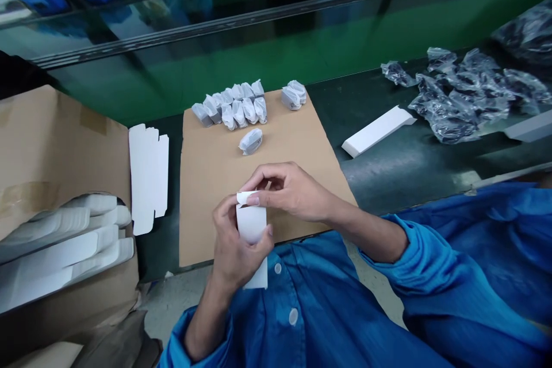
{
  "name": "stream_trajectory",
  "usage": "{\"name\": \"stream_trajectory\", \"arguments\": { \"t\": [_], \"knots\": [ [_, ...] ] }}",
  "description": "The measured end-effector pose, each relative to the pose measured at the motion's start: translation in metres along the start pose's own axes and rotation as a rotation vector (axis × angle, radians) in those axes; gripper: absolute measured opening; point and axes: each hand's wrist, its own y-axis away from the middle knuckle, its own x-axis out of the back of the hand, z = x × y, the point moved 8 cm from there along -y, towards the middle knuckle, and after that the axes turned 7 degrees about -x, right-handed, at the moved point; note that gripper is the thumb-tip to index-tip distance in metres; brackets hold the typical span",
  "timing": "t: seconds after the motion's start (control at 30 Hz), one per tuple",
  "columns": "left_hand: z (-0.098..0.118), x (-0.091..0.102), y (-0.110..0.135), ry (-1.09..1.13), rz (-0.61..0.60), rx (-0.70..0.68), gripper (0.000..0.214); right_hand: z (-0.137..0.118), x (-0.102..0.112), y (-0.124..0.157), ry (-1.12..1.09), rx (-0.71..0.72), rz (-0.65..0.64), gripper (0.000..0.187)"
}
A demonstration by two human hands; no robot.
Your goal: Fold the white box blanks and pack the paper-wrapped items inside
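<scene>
My left hand [235, 247] is wrapped around a small white carton [251, 223], held upright close to my chest. My right hand [288, 188] pinches the carton's top flap with its fingertips. Both hands hover over the near edge of a brown cardboard sheet [211, 184]. One small wrapped part [250, 141] lies alone on the sheet just beyond my hands. Further back, a row of several wrapped parts [235, 106] sits at the sheet's far edge, with two more wrapped parts [294, 95] to the right.
Flat white carton blanks [149, 175] lie left of the sheet. A cardboard box [56, 144] at the left holds more white blanks [60, 241]. A folded white carton [377, 131] and a heap of plastic-bagged items [466, 92] lie on the dark belt to the right.
</scene>
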Motion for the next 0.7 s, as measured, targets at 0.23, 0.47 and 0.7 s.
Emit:
{"name": "stream_trajectory", "arguments": {
  "t": [0.23, 0.47, 0.7],
  "knots": [
    [-0.001, 0.000, 0.005, -0.112, -0.089, 0.063, 0.105, -0.001, -0.002, 0.010, 0.043, 0.028, 0.011, 0.018],
    [-0.008, -0.007, 0.006, -0.105, -0.234, 0.139, 0.097, 0.001, 0.002, 0.016, 0.154, 0.067, 0.096, 0.014],
    [-0.012, -0.003, 0.010, -0.036, -0.189, 0.156, 0.096, -0.005, -0.024, 0.042, 0.587, 0.521, 0.258, 0.024]
  ]
}}
